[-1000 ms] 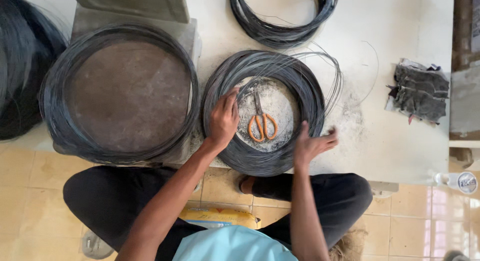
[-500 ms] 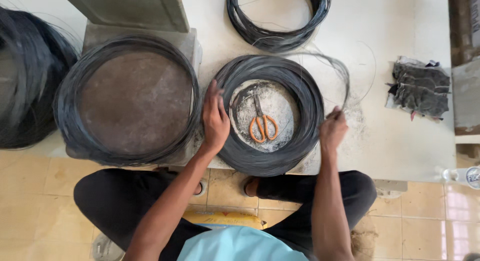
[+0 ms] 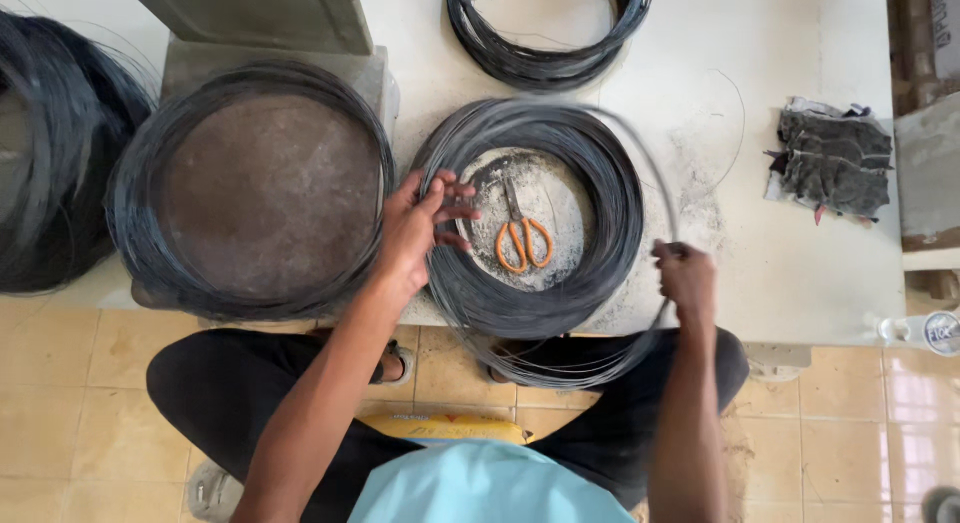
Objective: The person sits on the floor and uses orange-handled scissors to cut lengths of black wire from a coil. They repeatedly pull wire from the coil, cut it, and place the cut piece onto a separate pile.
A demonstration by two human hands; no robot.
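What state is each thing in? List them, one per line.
Middle wire coil: flat on the table, a few loops pulled loose.
Scissors: closed, lying inside that coil.
Left hand: fingers spread on the coil's left side.
Right hand: closed on loose wire.
Left coil: wound around a round drum.
Rag: crumpled.

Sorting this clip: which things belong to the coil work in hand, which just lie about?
In hand: left hand, right hand, middle wire coil, loose wire loop.
Lying about: orange scissors, grey rag, left drum coil, top coil.
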